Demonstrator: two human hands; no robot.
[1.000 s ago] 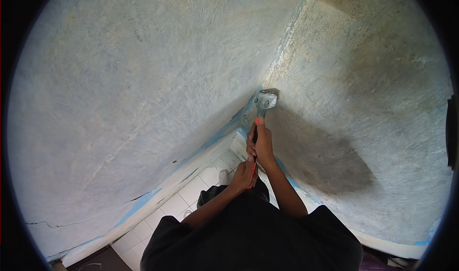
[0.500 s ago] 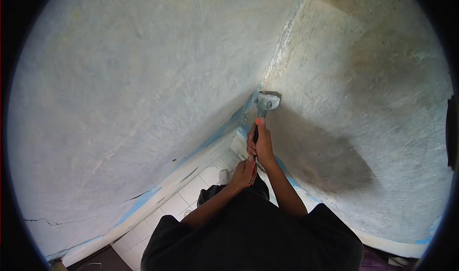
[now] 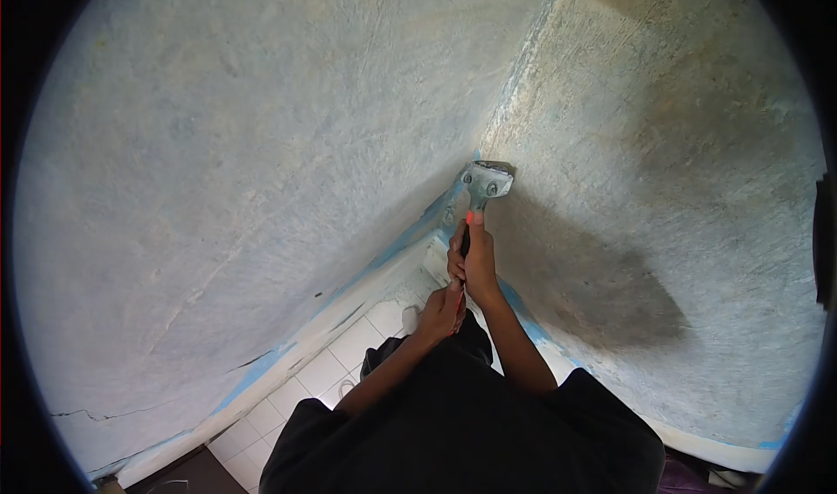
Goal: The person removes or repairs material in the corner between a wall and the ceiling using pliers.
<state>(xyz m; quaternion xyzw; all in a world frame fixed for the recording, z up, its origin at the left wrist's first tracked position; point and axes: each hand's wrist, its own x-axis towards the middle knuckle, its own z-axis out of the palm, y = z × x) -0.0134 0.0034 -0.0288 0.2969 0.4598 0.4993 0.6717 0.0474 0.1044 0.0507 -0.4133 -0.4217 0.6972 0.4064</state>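
Observation:
A long-handled scraper [image 3: 489, 181] with a dusty, bolted metal head and a red and black handle is pressed against the right-hand wall, close to the corner. My right hand [image 3: 479, 258] wraps round the upper handle, just below the head. Lower down, my left hand [image 3: 441, 314] grips the end of the same handle. Blue paint [image 3: 445, 196] shows along the corner and the foot of the walls beside the scraper head. The blade's edge against the wall is hard to make out.
The left wall [image 3: 261, 189] and right wall [image 3: 602, 145] are bare, grey and rough, meeting at a corner seam [image 3: 526, 58]. A darker patch [image 3: 610, 298] marks the right wall. White floor tiles [image 3: 336, 367] lie below. A dark object [image 3: 822, 241] stands at the right edge.
The scraper head has shifted very slightly upward along the corner. Both hands keep their hold on the handle.

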